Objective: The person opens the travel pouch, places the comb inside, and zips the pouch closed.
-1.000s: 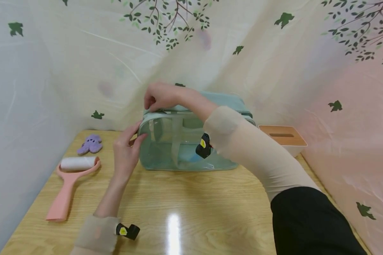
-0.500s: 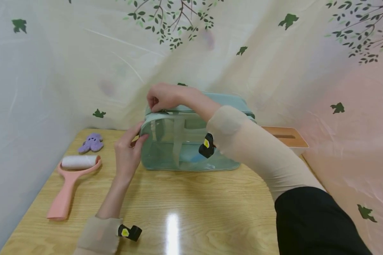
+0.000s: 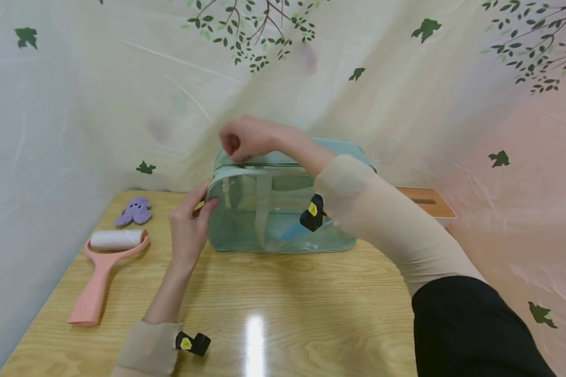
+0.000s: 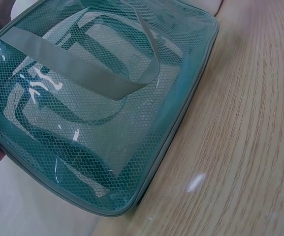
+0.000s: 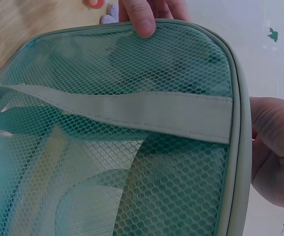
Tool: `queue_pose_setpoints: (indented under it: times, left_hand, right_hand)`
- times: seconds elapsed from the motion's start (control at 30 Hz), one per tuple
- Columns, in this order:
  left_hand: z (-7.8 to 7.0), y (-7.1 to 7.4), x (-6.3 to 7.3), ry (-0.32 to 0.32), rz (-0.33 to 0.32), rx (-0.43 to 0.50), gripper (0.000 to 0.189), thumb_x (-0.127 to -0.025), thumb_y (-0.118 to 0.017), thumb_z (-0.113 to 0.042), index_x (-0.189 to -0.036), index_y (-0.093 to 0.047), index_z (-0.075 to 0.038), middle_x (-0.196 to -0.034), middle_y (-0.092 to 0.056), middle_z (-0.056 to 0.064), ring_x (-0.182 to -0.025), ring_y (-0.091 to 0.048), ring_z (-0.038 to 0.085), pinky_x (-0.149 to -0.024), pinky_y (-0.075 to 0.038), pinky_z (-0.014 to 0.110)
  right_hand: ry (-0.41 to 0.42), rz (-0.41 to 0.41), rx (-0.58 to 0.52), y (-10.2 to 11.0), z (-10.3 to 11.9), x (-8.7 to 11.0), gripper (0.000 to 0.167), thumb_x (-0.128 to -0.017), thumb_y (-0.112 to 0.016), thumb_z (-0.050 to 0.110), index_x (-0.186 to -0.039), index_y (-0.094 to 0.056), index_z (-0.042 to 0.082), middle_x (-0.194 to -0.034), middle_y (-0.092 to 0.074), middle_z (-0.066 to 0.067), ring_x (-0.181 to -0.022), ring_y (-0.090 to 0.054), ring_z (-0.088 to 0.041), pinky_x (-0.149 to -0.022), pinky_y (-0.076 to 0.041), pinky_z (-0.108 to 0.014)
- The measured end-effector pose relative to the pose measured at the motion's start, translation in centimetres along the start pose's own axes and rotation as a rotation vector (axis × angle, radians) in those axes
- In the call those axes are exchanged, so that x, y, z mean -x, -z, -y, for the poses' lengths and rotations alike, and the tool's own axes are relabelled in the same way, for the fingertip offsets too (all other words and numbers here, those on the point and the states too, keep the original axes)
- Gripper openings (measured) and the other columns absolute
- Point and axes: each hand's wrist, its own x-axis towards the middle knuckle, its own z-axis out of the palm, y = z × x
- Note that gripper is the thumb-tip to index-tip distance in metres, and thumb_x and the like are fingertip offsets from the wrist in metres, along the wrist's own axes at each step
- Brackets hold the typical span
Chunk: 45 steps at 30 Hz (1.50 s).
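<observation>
A see-through teal mesh-pattern bag [image 3: 287, 225] with pale green trim and a strap stands upright on the table. My left hand [image 3: 188, 225] holds its left edge, thumb on the front and fingers behind. In the right wrist view, the left thumb [image 5: 144, 24] presses over the rim. My right hand [image 3: 247, 139] is at the top left of the bag, fingers curled at the zipper line [image 3: 273, 165]. It seems to pinch the zipper pull, which the fingers hide. Something blue [image 3: 294, 230] shows inside through the clear front.
A pink lint roller [image 3: 96, 283] with a white roll lies on the table [image 3: 283, 293] at the left. Behind it sits a purple octopus plush [image 3: 135, 211]. A white box with a wooden slotted lid [image 3: 429, 201] stands at the right, partly behind my right arm.
My right hand has shifted a little to the right along the bag's top edge and risen slightly. The left hand keeps its hold on the bag's side.
</observation>
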Motion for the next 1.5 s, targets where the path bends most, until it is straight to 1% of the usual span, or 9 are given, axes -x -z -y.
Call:
queue_pose_setpoints:
  times: [0.2,0.43,0.67,0.83,1.03,1.33,1.5]
  left_hand:
    - [0.0,0.0,0.0,0.008,0.014,0.023,0.033,-0.092,-0.074,-0.003,-0.124,-0.075,-0.006,-0.118,-0.077,0.014,-0.107,-0.065,-0.009,-0.082,-0.055,0.005]
    - [-0.1,0.2,0.1,0.012,0.036,0.024,0.036,-0.092,-0.073,-0.001,-0.128,-0.073,-0.006,-0.121,-0.076,0.016,-0.108,-0.064,-0.011,-0.082,-0.055,0.005]
    - [-0.2,0.3,0.3,0.030,0.047,0.006,0.036,-0.093,-0.072,-0.001,-0.128,-0.073,-0.007,-0.121,-0.076,0.016,-0.107,-0.063,-0.014,-0.082,-0.054,0.003]
    - [-0.2,0.4,0.2,0.035,0.052,-0.005,0.035,-0.093,-0.072,-0.002,-0.128,-0.073,-0.007,-0.120,-0.076,0.015,-0.105,-0.064,-0.014,-0.082,-0.054,0.003]
    - [-0.2,0.4,0.1,0.034,0.060,-0.015,0.036,-0.092,-0.073,-0.002,-0.128,-0.073,-0.008,-0.119,-0.077,0.016,-0.104,-0.063,-0.014,-0.082,-0.054,0.003]
    - [0.0,0.5,0.2,0.016,0.058,-0.020,0.034,-0.093,-0.072,-0.001,-0.127,-0.073,-0.004,-0.117,-0.076,0.019,-0.105,-0.062,-0.017,-0.080,-0.054,0.003]
    - [0.1,0.6,0.2,0.018,0.048,-0.042,0.035,-0.092,-0.073,0.000,-0.127,-0.073,-0.003,-0.117,-0.076,0.021,-0.104,-0.061,-0.019,-0.080,-0.053,0.002]
  right_hand:
    - [0.010,-0.034,-0.072,0.4,-0.8,0.9,0.005,-0.094,-0.068,0.005,-0.091,-0.071,0.007,-0.076,-0.065,-0.001,-0.066,-0.057,-0.014,-0.068,-0.051,-0.026]
    - [-0.015,-0.058,-0.062,0.7,-1.7,1.9,0.005,-0.094,-0.073,0.008,-0.090,-0.077,0.007,-0.076,-0.069,-0.001,-0.067,-0.058,-0.012,-0.070,-0.051,-0.025]
    - [-0.017,-0.077,-0.088,1.3,-2.2,2.7,0.009,-0.096,-0.072,0.011,-0.089,-0.077,0.007,-0.075,-0.070,-0.003,-0.066,-0.059,-0.015,-0.069,-0.053,-0.026]
    - [-0.009,-0.084,-0.090,1.8,-2.3,3.4,0.011,-0.098,-0.070,0.010,-0.089,-0.076,0.006,-0.075,-0.069,-0.005,-0.067,-0.057,-0.017,-0.069,-0.051,-0.026]
    - [-0.006,-0.108,-0.090,2.1,-2.8,4.5,0.011,-0.097,-0.072,0.012,-0.090,-0.076,0.006,-0.073,-0.068,-0.005,-0.065,-0.058,-0.016,-0.068,-0.051,-0.025]
    - [-0.021,-0.144,-0.148,2.1,-4.6,6.3,0.010,-0.097,-0.072,0.014,-0.092,-0.076,0.006,-0.079,-0.072,-0.008,-0.069,-0.064,-0.018,-0.068,-0.055,-0.024]
    - [-0.021,-0.160,-0.187,2.0,-5.1,7.1,0.009,-0.097,-0.072,0.013,-0.093,-0.076,0.005,-0.081,-0.073,-0.011,-0.071,-0.065,-0.020,-0.069,-0.056,-0.024]
